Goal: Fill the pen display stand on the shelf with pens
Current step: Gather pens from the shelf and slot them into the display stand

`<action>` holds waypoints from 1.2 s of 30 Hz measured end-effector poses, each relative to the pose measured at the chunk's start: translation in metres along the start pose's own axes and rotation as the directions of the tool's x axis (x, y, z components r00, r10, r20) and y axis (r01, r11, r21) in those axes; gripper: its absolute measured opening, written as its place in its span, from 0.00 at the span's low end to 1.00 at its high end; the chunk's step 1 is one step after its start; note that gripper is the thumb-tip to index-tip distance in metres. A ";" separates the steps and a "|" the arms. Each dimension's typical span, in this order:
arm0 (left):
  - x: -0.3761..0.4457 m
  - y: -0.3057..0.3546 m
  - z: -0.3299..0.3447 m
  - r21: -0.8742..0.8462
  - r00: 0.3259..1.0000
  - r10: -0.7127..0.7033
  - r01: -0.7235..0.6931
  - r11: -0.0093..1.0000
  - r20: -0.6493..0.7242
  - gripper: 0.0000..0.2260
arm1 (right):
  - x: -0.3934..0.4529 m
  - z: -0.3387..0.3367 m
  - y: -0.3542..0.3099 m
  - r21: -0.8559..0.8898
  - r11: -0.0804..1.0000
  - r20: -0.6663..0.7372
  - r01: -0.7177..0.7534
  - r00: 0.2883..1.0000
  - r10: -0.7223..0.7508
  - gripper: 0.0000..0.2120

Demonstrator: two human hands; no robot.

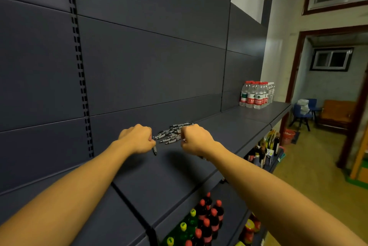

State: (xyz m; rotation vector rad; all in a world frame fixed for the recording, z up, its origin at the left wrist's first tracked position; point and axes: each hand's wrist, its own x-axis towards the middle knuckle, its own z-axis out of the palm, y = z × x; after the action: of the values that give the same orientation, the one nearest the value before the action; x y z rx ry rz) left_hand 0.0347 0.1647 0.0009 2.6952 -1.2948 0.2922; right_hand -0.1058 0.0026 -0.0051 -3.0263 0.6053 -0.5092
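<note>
Shelf (pixel 229 132): sheet metal, matt dark blue-grey coating, smooth. Back panel (pixel 149 62): same matt finish, with a slotted metal upright (pixel 79 62). Pens (pixel 171 134) near the shelf's rear edge: glossy plastic barrels with printed labels. Water bottles (pixel 255 95) at the shelf's far end: clear glossy plastic, paper-like labels, red plastic caps.

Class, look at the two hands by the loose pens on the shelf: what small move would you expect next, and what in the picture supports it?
Probably the right hand closes on more pens from the pile and lifts them. The left hand already grips a pen, tip pointing down, while the right hand is curled at the pile's edge; what it holds is hidden. No display stand is visible yet, so gathering likely comes first.
</note>
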 end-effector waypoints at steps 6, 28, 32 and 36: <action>0.076 0.005 0.012 -0.007 1.000 0.013 -0.013 1.000 0.012 0.08 | 0.069 0.005 0.040 -0.044 0.999 0.008 0.005 1.000 -0.005 0.10; 0.215 0.093 0.066 0.018 0.985 -0.116 0.115 0.993 0.128 0.13 | 0.188 0.059 0.205 0.052 0.982 0.050 0.181 0.982 -0.184 0.12; 0.220 0.115 0.076 0.019 0.972 -0.137 0.136 0.990 0.193 0.29 | 0.202 0.068 0.229 0.082 0.962 0.060 0.259 0.963 -0.264 0.11; 0.218 0.128 0.080 0.045 0.965 -0.190 0.184 0.982 0.182 0.38 | 0.217 0.074 0.241 0.097 0.938 0.070 0.332 0.938 -0.339 0.09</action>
State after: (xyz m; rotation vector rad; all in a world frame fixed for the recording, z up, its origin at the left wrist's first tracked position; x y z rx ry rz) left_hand 0.0768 -0.0962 -0.0211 2.8999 -1.0724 0.0387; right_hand 0.0169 -0.3052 -0.0257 -3.0604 0.0568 -0.3956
